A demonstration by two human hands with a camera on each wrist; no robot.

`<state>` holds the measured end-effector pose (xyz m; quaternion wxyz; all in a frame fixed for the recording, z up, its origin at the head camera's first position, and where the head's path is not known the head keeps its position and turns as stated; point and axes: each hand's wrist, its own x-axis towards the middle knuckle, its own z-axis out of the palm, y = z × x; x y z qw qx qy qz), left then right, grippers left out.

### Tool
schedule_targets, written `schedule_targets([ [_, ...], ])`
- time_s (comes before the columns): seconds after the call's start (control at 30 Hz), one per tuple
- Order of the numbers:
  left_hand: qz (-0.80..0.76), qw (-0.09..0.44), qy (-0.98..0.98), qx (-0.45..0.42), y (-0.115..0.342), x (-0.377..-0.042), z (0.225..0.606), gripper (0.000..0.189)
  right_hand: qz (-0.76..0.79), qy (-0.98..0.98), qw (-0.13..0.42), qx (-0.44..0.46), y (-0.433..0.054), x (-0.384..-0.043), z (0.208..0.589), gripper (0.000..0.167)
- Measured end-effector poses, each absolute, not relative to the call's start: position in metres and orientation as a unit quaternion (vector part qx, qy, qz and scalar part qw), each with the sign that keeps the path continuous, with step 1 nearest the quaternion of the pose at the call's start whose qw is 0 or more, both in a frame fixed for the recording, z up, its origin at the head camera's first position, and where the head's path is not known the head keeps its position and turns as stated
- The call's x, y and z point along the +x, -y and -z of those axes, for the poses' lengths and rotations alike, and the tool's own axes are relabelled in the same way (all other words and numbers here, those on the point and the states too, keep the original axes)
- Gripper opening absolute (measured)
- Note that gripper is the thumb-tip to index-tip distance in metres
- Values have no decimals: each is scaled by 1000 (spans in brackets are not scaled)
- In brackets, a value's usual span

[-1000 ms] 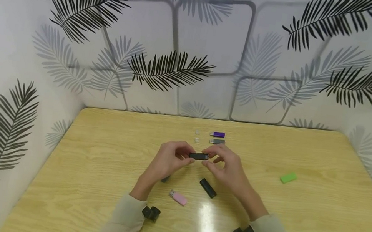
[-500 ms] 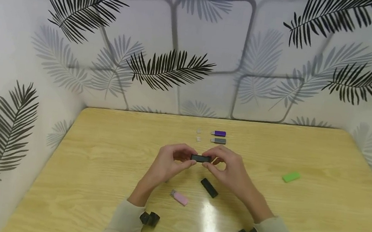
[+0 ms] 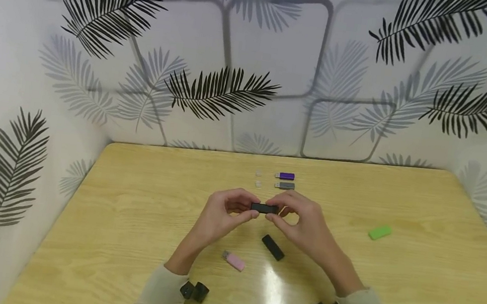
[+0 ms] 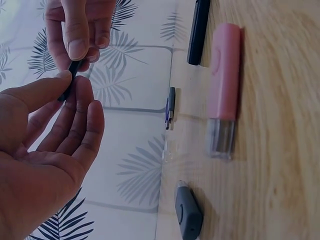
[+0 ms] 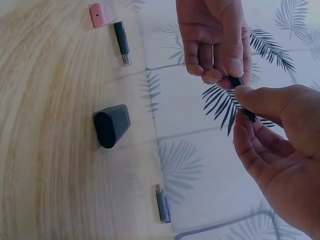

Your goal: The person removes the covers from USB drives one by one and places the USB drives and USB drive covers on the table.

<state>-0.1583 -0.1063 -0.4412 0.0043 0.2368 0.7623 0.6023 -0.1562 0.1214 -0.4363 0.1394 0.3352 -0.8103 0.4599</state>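
A slim black stick (image 3: 264, 209) is held between the two hands, lying roughly level from left to right and raised above the table (image 3: 126, 218). The left hand (image 3: 222, 216) pinches its left end, with the thumb on the near side and fingertips on the far side; its remaining fingers are loosely bent beside the grip. The right hand (image 3: 302, 221) has the right end in a matching pinch, thumb near and fingertips far, so the gap between thumb and fingers is narrow on both sides. In the head view the stick's middle shows bare between the two thumb tips, while its ends are partly covered by fingers. On the tabletop, nearer than the hands, lies a thicker black piece (image 3: 273, 247), set at a slant. Left of it and a little nearer is a pink USB drive (image 3: 234, 261), its plug end pointing left. A dark grey drive (image 4: 189, 212) rests farther left, seen in the wrist views. Beyond the hands, a purple drive (image 3: 286, 176) lies just behind a grey drive (image 3: 285, 185), with two small clear caps (image 3: 258, 184) to their left. A green block (image 3: 380, 233) sits well apart, to the right.
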Motion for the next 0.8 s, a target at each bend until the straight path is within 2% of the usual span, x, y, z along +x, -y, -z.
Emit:
schedule_targets([
  [0.57,-608,6,-750,260,106,-154,428,18,-449,802,154,362,-127,-152,422,24],
  [0.8,-606,7,-748,271,112,-152,420,18,-456,792,141,381,-128,-149,416,25],
])
